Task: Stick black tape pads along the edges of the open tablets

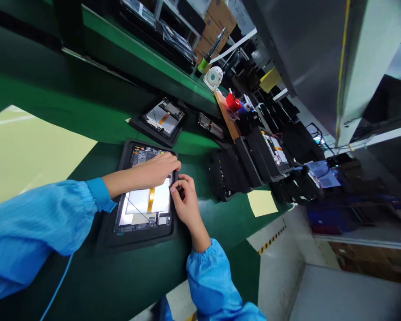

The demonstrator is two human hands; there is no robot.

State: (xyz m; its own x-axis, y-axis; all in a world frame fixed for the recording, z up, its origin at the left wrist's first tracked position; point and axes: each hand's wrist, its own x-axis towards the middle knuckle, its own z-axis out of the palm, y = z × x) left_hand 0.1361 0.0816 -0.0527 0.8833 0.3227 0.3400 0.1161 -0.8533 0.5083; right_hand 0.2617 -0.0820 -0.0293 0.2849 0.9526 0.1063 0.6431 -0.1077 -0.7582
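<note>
An opened tablet (143, 218) lies in a black foam tray (113, 240) on the green bench, with circuit boards, silver battery panels and an orange ribbon strip showing. Across its upper part reaches my left hand (157, 170), fingers bent together at the tablet's right edge; whatever they pinch is too small to see. My right hand (186, 200) is beside that same edge, thumb and forefinger curled close together, and anything between them cannot be made out. Both sleeves are blue, and a thin blue cord hangs below the left one.
Behind is a second opened tablet (165, 117) in a tray, beside a narrow circuit part (210, 125). Stacked black trays (240, 165) stand to the right, near a yellow sheet (262, 203). A small white fan (214, 77) sits on the shelf; a large yellow sheet (30, 151) lies left.
</note>
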